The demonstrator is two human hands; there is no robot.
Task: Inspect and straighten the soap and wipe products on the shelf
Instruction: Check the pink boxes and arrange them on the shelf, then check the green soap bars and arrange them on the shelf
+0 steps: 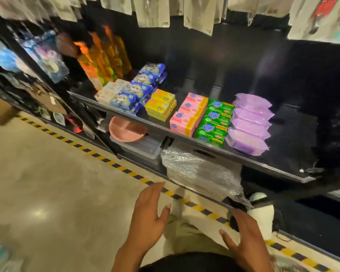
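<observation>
Left hand (149, 211) and right hand (245, 236) hover below the shelf (263, 165), fingers spread, holding nothing. Shelf row, left to right: blue wipe packs (137, 89), yellow soap boxes (161, 104), pink soap boxes (188, 112), green soap boxes (216, 122), purple wipe packs (251, 122). All well apart from both hands

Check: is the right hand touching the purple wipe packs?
Apart. The head view shows the right hand open, well below the shelf, while the purple wipe packs lie on it.
</observation>
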